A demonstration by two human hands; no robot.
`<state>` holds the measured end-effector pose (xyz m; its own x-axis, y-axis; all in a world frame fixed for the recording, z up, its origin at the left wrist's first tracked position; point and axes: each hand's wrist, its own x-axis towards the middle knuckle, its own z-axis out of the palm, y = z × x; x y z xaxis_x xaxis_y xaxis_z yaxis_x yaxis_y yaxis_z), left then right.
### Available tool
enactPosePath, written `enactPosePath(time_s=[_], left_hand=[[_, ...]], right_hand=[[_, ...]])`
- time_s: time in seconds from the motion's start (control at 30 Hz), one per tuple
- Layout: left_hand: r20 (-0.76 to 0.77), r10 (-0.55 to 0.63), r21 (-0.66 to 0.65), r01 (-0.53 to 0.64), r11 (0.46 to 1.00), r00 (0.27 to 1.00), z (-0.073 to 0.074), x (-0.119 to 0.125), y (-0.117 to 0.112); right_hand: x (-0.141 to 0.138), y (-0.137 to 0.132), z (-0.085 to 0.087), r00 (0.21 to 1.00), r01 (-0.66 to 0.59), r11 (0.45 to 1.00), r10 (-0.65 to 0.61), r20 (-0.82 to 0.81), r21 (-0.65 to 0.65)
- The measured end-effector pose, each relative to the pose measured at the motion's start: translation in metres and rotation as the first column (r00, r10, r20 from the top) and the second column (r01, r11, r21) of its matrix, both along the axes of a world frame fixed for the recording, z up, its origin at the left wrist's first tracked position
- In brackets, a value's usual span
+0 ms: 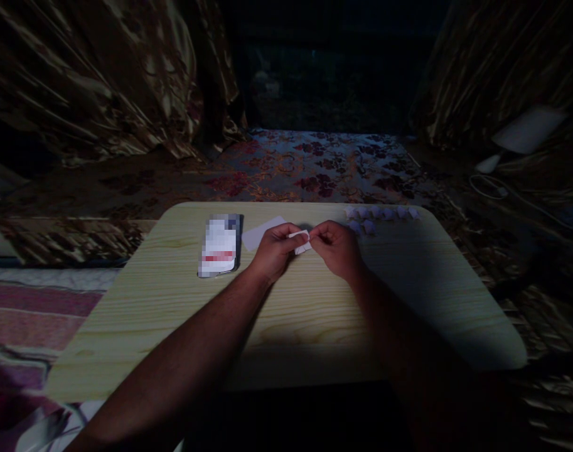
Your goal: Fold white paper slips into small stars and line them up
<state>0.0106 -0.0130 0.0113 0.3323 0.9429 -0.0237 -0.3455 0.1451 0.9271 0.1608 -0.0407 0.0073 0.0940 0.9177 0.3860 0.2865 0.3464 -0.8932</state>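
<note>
My left hand (273, 251) and my right hand (337, 247) meet over the far middle of a low pale wooden table (286, 326). Both pinch a small folded white paper piece (301, 241) between their fingertips, just above the tabletop. A flat white paper strip (262, 233) lies on the table right behind my left hand. Several small folded pale-purple paper shapes (380, 215) sit in a row near the table's far right edge, beyond my right hand.
A phone-sized object with a blurred white face (219, 246) lies left of my left hand. A patterned red rug (314, 166) spreads beyond the table. Dark shiny curtains hang left and right. A white device with a cable (512, 141) rests at the right.
</note>
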Motion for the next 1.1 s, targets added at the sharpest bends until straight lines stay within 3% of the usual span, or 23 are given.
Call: enactPosePath(time_s=[0.33, 0.63, 1.1], left_hand=[[0.045, -0.056, -0.027, 0.057, 0.998, 0.997, -0.0004, -0.0019, 0.0007], [-0.003, -0.041, -0.013, 0.041, 0.999, 0.999, -0.0019, -0.0011, 0.0013], [-0.049, -0.035, 0.102, 0.039, 0.994, 0.998, -0.0063, 0.0003, 0.0022]], right_hand=[[0.0006, -0.0001, -0.0024, 1.0, -0.015, 1.0, 0.015, -0.017, -0.005], [0.0021, -0.0002, 0.0002, 1.0, -0.005, 1.0, 0.005, -0.016, -0.018], [0.0033, -0.0002, 0.0021, 0.997, -0.024, 0.996, 0.019, -0.069, -0.081]])
